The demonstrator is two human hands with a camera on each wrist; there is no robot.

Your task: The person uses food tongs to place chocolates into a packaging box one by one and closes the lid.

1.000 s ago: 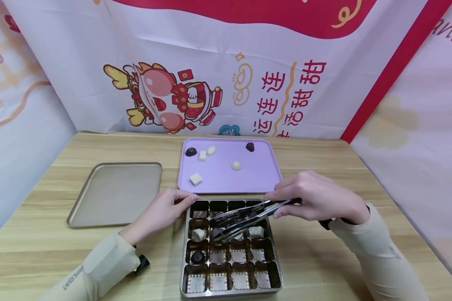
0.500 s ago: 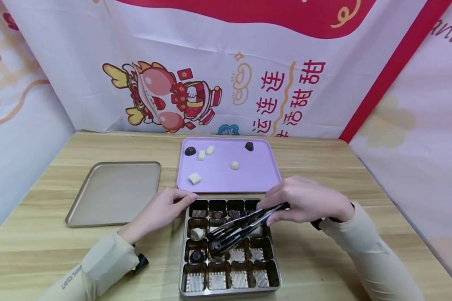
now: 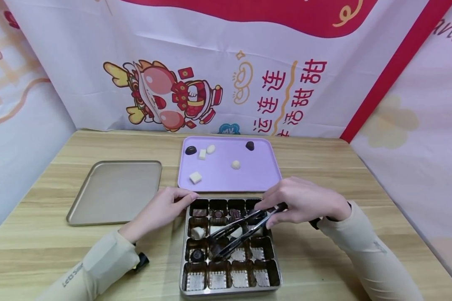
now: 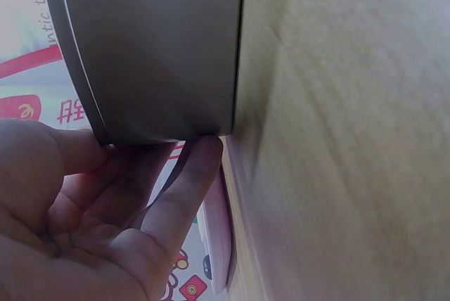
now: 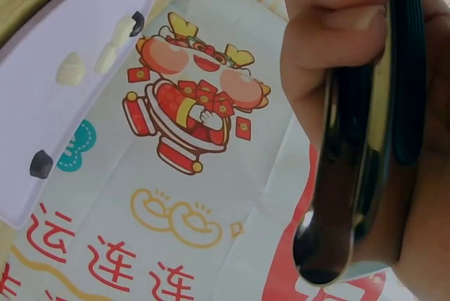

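Note:
My right hand (image 3: pixel 297 198) grips black-and-silver tongs (image 3: pixel 245 235) over a metal chocolate box (image 3: pixel 229 293) with a gold divided insert. The tong tips stand apart, low in the second compartment of the third row, around a dark chocolate (image 3: pixel 215 250). In the right wrist view the curled fingers (image 5: pixel 337 41) hold the tongs' handle (image 5: pixel 334 202); the tips are out of that view. At the box's far left corner is my left hand (image 3: pixel 169 207), thumb on the rim. The left wrist view shows thumb and fingers (image 4: pixel 190 188) around the corner of the box wall (image 4: pixel 155 55).
Behind the box lies a purple tray (image 3: pixel 252 177) with several white and dark chocolates. A bronze-coloured tray (image 3: pixel 116 192) stands to the left. Dark and white chocolates fill the box's two far rows; another dark one (image 3: pixel 197 255) sits in the third row's left compartment.
The tongs moved toward the near side from the second row to the third, carrying the dark chocolate; their tips have now spread. The left hand stayed at the corner.

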